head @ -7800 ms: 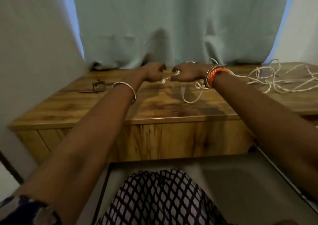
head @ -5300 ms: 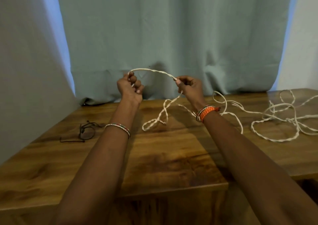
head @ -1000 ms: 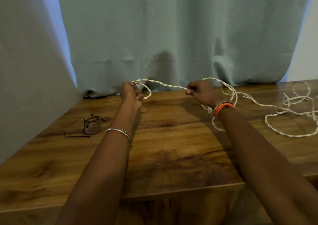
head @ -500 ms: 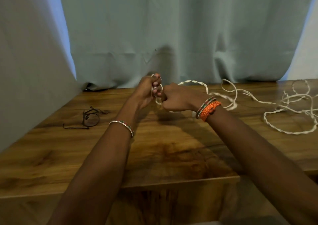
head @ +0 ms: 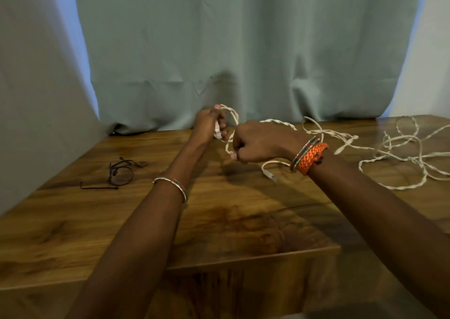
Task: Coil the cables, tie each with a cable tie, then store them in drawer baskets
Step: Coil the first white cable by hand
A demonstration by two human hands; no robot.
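Coiling step: left hand (head: 209, 126) is gripping small loops of twisted white cable (head: 280, 121); right hand (head: 255, 142) is clasping the next stretch, likely to add another loop.

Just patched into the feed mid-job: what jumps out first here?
Both hands meet at the back middle of the wooden tabletop: the left hand holds small loops of white twisted cable, the right hand grips the next stretch. The rest sprawls in a loose tangle to the right. A small black cable tie lies alone at the left.
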